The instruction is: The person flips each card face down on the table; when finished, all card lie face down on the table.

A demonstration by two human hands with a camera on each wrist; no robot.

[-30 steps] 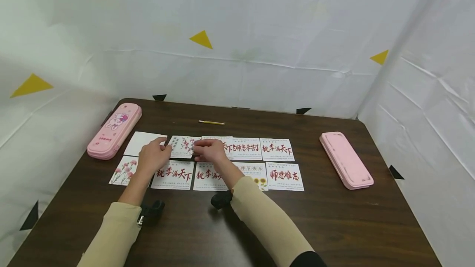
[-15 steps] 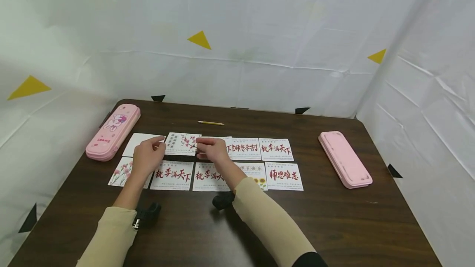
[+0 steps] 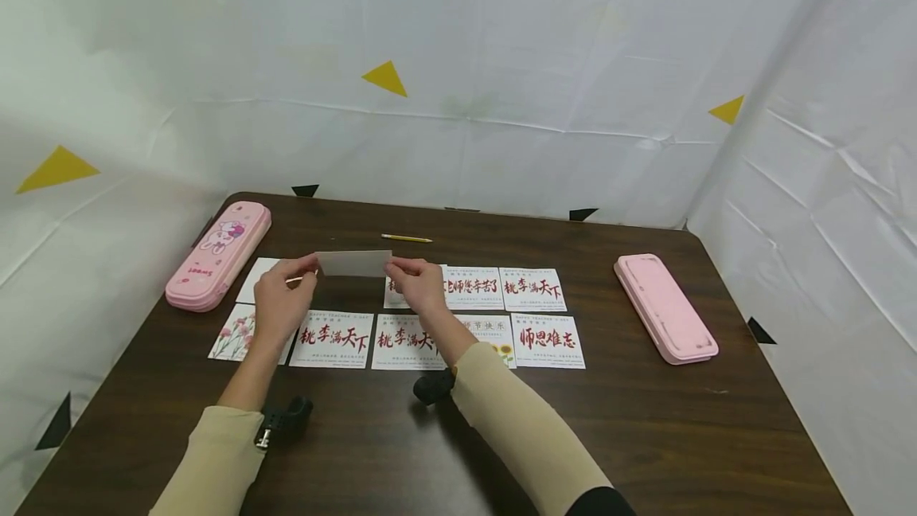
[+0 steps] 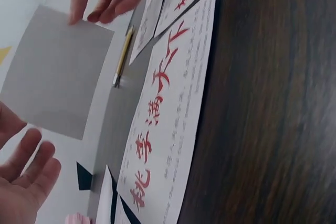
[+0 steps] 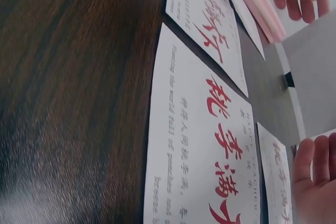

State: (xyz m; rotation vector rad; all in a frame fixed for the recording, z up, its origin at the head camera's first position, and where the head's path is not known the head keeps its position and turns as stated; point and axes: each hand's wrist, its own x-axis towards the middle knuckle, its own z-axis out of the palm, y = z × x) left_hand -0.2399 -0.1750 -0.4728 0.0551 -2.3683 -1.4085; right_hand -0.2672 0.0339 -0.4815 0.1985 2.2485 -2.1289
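Note:
Both hands hold one card up over the back row, its plain pale side toward me. At its left edge, my left hand pinches it between thumb and fingers. The right edge is pinched by my right hand. In the left wrist view the lifted card stands tilted, with the table visible below it. The printed side is hidden now. Beneath the hands lie a blank white card, a pink flower card and white cards with red lettering, such as the front one.
More lettered cards, including the rightmost front card, continue the two rows. A yellow pencil lies behind them. Pink pencil cases flank the cards: a bunny-printed case at left, a plain pink case at right. White sheeting rises behind the table.
The card showed its pink blossom print, low over the back row, then shifted slightly toward the back. Now both hands have tipped it up, and its plain side shows.

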